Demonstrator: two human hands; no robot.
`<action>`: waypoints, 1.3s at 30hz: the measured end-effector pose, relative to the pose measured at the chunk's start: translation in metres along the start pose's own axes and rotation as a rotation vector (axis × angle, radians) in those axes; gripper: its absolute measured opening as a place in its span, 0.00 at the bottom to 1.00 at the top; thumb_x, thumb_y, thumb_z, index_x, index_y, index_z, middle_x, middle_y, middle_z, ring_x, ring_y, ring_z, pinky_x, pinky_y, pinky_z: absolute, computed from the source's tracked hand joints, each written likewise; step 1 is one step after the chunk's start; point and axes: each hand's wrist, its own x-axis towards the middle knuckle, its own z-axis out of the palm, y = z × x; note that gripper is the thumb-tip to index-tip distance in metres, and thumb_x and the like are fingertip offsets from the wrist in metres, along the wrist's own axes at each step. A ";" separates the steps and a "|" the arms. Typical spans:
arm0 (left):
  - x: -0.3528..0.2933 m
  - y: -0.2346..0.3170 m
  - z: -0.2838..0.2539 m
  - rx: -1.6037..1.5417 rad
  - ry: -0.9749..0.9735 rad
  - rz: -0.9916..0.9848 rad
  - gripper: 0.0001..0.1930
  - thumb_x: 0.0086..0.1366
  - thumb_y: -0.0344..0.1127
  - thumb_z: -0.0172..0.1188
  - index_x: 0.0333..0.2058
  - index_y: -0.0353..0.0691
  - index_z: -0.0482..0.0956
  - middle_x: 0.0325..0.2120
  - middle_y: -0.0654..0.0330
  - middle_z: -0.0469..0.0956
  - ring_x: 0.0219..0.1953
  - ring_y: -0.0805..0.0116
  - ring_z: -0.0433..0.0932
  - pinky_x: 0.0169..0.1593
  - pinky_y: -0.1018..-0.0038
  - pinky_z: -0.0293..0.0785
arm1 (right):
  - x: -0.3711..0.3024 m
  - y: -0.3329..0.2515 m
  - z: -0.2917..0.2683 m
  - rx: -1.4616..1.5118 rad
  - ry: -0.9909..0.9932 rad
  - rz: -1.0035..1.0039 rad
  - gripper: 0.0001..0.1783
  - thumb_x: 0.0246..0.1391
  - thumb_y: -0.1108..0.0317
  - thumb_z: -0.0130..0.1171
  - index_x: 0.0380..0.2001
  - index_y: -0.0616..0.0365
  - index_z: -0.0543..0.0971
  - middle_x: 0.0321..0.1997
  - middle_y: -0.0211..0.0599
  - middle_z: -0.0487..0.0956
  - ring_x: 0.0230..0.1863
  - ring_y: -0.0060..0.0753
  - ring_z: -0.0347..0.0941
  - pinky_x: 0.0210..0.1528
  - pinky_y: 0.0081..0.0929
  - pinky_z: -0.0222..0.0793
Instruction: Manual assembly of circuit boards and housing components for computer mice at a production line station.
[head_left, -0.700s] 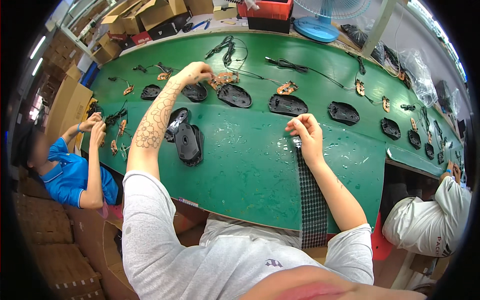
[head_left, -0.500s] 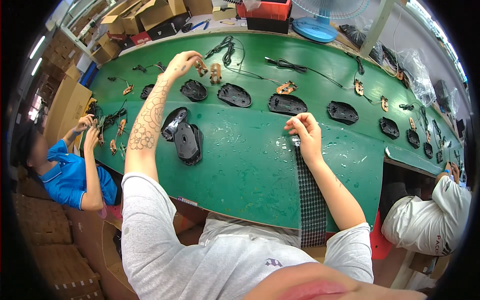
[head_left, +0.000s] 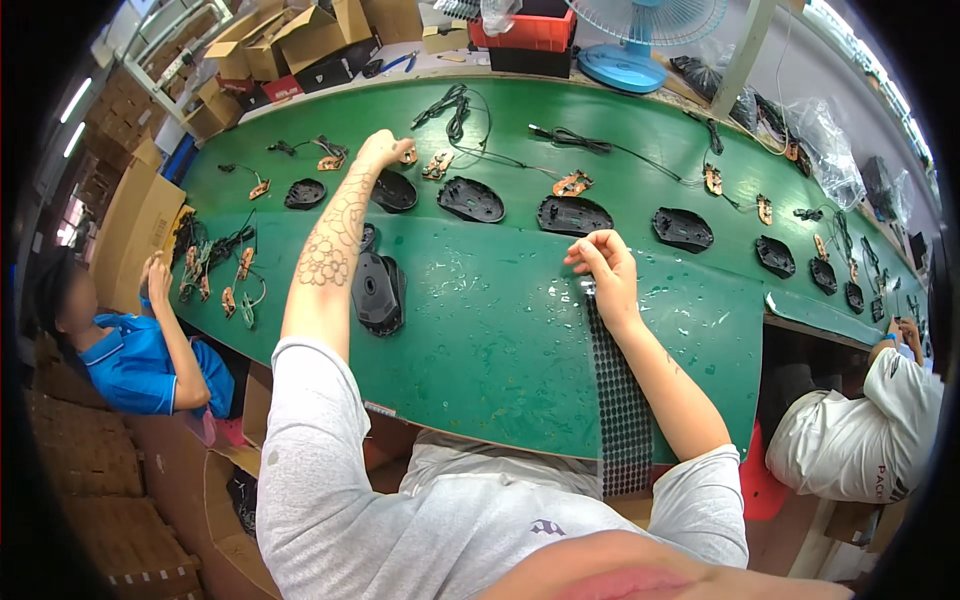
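My left hand [head_left: 383, 152] reaches to the far side of the green table, its fingers closed on a small orange-brown circuit board [head_left: 408, 156] that they partly hide. Just below it lies a black mouse shell base [head_left: 394, 192], half covered by my wrist. Another circuit board [head_left: 437, 164] rests to the right of that hand. My right hand [head_left: 608, 272] is over the table's middle right, fingers curled. Against its palm side is the upper end of a long clear strip with rows of black oval pads [head_left: 622, 400], which hangs past the near table edge.
Stacked black mouse shells [head_left: 378, 290] lie beside my left forearm. Open shells [head_left: 470, 200], boards and coiled cables [head_left: 570, 138] line the far side. A blue fan [head_left: 622, 66] and red bin [head_left: 525, 27] stand behind. Co-workers sit left [head_left: 150, 360] and right [head_left: 835, 440].
My left hand has moved nearer and slightly right with the board. The other board, upright before, now lies flatter. My right hand has barely moved. The left co-worker's hands have shifted left, off the cables.
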 end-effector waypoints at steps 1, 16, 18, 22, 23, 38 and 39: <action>0.000 0.010 0.002 -0.007 0.003 0.009 0.22 0.58 0.53 0.54 0.34 0.38 0.84 0.30 0.44 0.81 0.34 0.50 0.80 0.39 0.62 0.75 | 0.000 0.000 -0.002 -0.008 0.006 -0.006 0.07 0.62 0.68 0.52 0.37 0.61 0.72 0.35 0.39 0.79 0.35 0.29 0.77 0.39 0.21 0.71; 0.025 0.147 0.051 -0.071 0.312 0.013 0.19 0.56 0.53 0.57 0.30 0.42 0.84 0.28 0.54 0.82 0.32 0.51 0.80 0.40 0.59 0.74 | 0.003 0.005 0.007 0.048 0.003 0.021 0.05 0.60 0.70 0.54 0.36 0.60 0.72 0.34 0.36 0.78 0.34 0.27 0.76 0.39 0.21 0.70; 0.034 0.130 0.050 -0.213 0.360 -0.040 0.19 0.55 0.52 0.57 0.30 0.41 0.84 0.29 0.54 0.83 0.33 0.51 0.80 0.40 0.60 0.73 | 0.005 0.003 0.008 0.025 -0.009 0.012 0.05 0.61 0.70 0.53 0.36 0.60 0.72 0.34 0.37 0.78 0.35 0.27 0.76 0.39 0.21 0.70; 0.043 0.112 0.039 -0.444 0.486 -0.099 0.21 0.56 0.54 0.57 0.31 0.40 0.83 0.30 0.55 0.83 0.34 0.51 0.80 0.41 0.59 0.73 | 0.000 0.006 0.013 0.026 -0.016 0.026 0.05 0.61 0.70 0.53 0.36 0.60 0.72 0.34 0.37 0.78 0.35 0.27 0.76 0.39 0.20 0.70; 0.043 0.114 0.035 -0.378 0.434 -0.057 0.21 0.56 0.54 0.57 0.31 0.40 0.83 0.31 0.55 0.83 0.35 0.51 0.80 0.42 0.59 0.73 | 0.001 0.004 0.011 0.023 -0.016 0.026 0.05 0.61 0.70 0.53 0.36 0.60 0.72 0.34 0.37 0.78 0.35 0.27 0.76 0.39 0.20 0.70; 0.063 0.132 0.034 -0.252 0.544 0.078 0.15 0.57 0.38 0.55 0.43 0.45 0.81 0.40 0.54 0.80 0.39 0.53 0.79 0.44 0.58 0.72 | 0.008 0.004 0.022 0.014 -0.012 0.017 0.05 0.60 0.70 0.53 0.36 0.60 0.72 0.33 0.35 0.78 0.34 0.25 0.75 0.39 0.20 0.69; 0.065 0.115 0.027 -0.355 0.600 0.002 0.14 0.57 0.37 0.55 0.41 0.44 0.81 0.40 0.55 0.80 0.40 0.53 0.79 0.45 0.58 0.72 | 0.006 0.003 0.024 0.012 -0.012 0.022 0.05 0.60 0.69 0.54 0.36 0.60 0.72 0.33 0.34 0.78 0.34 0.25 0.75 0.39 0.20 0.69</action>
